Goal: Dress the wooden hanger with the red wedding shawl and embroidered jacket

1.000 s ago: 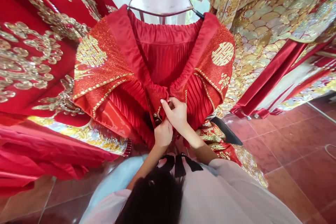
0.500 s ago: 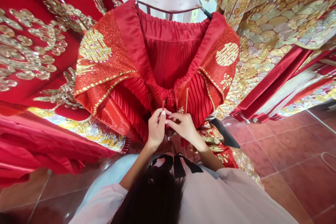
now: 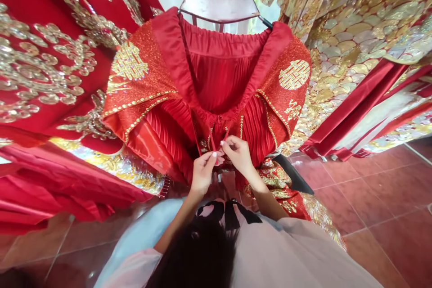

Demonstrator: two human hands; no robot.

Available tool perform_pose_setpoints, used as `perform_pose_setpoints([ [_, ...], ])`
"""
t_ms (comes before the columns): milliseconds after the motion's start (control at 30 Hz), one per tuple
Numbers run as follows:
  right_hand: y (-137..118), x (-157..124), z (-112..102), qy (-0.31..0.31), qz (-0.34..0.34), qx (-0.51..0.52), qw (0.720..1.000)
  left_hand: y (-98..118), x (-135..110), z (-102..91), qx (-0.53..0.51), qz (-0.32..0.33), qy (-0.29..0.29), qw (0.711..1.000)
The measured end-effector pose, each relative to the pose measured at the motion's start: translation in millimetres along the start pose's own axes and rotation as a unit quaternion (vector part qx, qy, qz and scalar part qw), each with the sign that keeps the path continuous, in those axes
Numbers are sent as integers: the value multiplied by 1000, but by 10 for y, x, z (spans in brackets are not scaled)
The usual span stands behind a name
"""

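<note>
In front of me hangs a red pleated garment [image 3: 221,78] with a gathered band and glittering panels with gold embroidery. Thin red drawstrings [image 3: 212,137] come down from the front middle of the band. My left hand [image 3: 202,172] pinches one drawstring between thumb and fingers, just below the band. Slightly higher and to the right, my right hand [image 3: 240,156] is closed in a pinch on the drawstring too. The fingers hide the cord ends, so I cannot tell whether they cross or are knotted.
A hanger [image 3: 219,0] holds the garment up. Beaded red garments [image 3: 33,72] hang at the left, a gold scale-patterned one [image 3: 354,40] at the right. Red-and-gold cloth [image 3: 286,193] lies low on the right by a dark edge, above the tiled floor [image 3: 381,189].
My hands have drawn apart a little: the right has moved up, the left slightly down. The drawstrings now show more plainly. The garment sits a bit lower in view.
</note>
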State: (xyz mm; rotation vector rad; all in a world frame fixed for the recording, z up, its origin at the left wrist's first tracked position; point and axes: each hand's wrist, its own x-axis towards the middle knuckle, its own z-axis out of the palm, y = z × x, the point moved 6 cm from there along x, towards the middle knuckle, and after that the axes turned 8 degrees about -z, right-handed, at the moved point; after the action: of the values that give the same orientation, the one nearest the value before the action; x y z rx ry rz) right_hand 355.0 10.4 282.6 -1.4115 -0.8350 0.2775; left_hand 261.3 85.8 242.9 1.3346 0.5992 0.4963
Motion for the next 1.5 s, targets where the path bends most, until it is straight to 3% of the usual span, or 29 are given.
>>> perform_pose_setpoints([
  [67,-60,-17,70,-4,28,79,996,-24,-5,73,-7,-15,-26,1000],
  [200,-133,-61,155,17,58,157,986,-17,1,59,4,-10,-11,1000],
  [267,-146,-88,130,42,34,141,989,30,6,-31,17,19,18,1000],
  [333,-130,-112,103,58,13,117,991,163,-9,-181,44,92,85,991],
  [433,-86,-123,104,55,0,79,995,536,-100,-294,160,276,164,933],
  [500,-71,-123,129,40,-9,64,997,764,-148,-201,258,376,153,877],
  [567,-69,-133,155,22,-20,52,998,901,-139,-73,312,418,127,844],
  [600,-70,-142,161,17,-24,44,999,941,-118,-30,315,419,128,842],
  [667,-70,-164,157,13,-30,26,999,968,-60,0,283,391,164,860],
  [733,-74,-185,142,15,-35,15,999,909,26,-3,224,321,187,901],
  [800,-85,-198,129,15,-40,9,999,789,134,24,135,228,139,954],
  [867,-105,-202,115,19,-46,0,999,673,218,80,28,146,45,988],
  [967,-135,-197,109,17,-53,-4,998,566,272,56,-107,72,-26,991],
  [1100,-148,-184,121,5,-55,-3,998,357,305,-58,-218,-17,-38,975],
  [1167,-148,-181,134,-2,-50,-10,999,260,319,-116,-233,-38,-12,972],
  [1233,-153,-181,150,-11,-42,-19,999,252,336,-237,-218,5,63,974],
  [1300,-171,-184,154,-18,-37,-26,999,345,323,-433,-178,108,177,962],
  [1400,-217,-180,124,-34,-43,-28,998,499,245,-758,-91,260,330,903],
  [1433,-231,-174,103,-40,-48,-32,998,513,244,-852,-61,281,351,891],
  [1500,-248,-160,51,-49,-54,-42,996,461,313,-1023,-20,269,341,901],
])
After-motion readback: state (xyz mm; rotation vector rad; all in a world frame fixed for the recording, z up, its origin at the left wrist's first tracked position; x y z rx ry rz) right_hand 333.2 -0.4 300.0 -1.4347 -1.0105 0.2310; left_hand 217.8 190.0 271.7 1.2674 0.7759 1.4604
